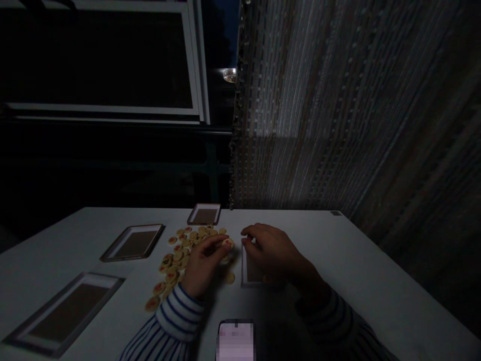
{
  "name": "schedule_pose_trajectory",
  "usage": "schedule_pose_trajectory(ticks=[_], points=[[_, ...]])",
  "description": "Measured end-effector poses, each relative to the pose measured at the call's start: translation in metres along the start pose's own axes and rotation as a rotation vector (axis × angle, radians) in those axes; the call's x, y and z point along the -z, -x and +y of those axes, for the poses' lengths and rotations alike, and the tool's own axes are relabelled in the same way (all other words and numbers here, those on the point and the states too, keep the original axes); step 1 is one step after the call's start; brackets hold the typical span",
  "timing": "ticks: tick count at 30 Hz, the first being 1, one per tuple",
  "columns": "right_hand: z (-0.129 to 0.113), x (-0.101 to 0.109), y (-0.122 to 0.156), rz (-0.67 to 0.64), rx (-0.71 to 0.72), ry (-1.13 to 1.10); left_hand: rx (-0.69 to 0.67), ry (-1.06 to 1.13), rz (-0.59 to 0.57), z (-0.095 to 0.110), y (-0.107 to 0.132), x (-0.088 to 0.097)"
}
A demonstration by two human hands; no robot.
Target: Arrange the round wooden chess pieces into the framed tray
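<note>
My left hand (205,261) pinches a round xiangqi piece (227,244) with a red mark between thumb and fingers. It is above the right side of a loose pile of xiangqi pieces (179,256), pale wooden discs with red or dark characters. My right hand (271,250) hovers over a shallow rectangular tray (244,273), covering much of it. The right thumb and index fingertips are slightly apart, with no piece visible between them. One piece (265,279) shows dimly beneath the right hand, by the tray. Another piece (230,278) lies on the table between my hands.
Three more shallow trays lie on the white table (150,336): one near left (71,313), one farther left (133,242), one at the back (204,214). A phone (236,341) is at the front edge. Behind are a string curtain (300,100) and a window. The light is dim.
</note>
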State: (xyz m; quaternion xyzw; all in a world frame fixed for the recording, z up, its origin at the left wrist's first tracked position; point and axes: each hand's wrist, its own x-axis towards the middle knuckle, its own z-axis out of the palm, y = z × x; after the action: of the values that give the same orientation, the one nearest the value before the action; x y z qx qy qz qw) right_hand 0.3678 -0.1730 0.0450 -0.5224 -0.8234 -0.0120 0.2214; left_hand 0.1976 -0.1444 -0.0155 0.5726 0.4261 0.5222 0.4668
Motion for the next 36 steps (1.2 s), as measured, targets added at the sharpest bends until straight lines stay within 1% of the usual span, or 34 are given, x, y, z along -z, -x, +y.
schedule_pose_trajectory(ticks=[4,7,9,11,14,17,19,26,32,34,36], points=[[0.004,-0.001,0.0,-0.01,-0.021,0.014,-0.004,0.014,0.018,-0.018,-0.004,-0.016],[0.006,-0.003,-0.001,-0.048,-0.031,0.042,0.025,0.04,-0.009,-0.03,-0.001,-0.021],[0.007,-0.006,-0.002,-0.09,-0.028,0.072,0.049,0.024,-0.009,-0.034,0.001,-0.022],[0.008,-0.009,-0.003,-0.158,-0.022,0.11,0.079,0.013,0.002,-0.035,0.004,-0.02],[0.009,-0.015,-0.004,-0.276,0.005,0.158,0.106,0.019,0.049,-0.036,0.005,-0.017],[0.009,-0.018,-0.004,-0.339,0.03,0.158,0.117,0.04,0.079,-0.038,0.005,-0.016],[0.009,-0.018,-0.004,-0.363,0.027,0.139,0.131,0.054,0.072,-0.039,0.005,-0.017],[0.01,-0.023,-0.002,-0.331,0.028,0.045,0.159,0.102,0.011,-0.038,0.006,-0.019],[0.013,-0.024,-0.004,-0.329,0.05,0.093,0.124,0.097,-0.035,-0.041,0.008,-0.02],[0.014,-0.022,-0.004,-0.329,0.051,0.104,0.143,0.143,-0.035,-0.039,0.009,-0.022],[0.014,-0.019,-0.003,-0.327,0.057,0.109,0.191,0.184,-0.028,-0.036,0.009,-0.023]])
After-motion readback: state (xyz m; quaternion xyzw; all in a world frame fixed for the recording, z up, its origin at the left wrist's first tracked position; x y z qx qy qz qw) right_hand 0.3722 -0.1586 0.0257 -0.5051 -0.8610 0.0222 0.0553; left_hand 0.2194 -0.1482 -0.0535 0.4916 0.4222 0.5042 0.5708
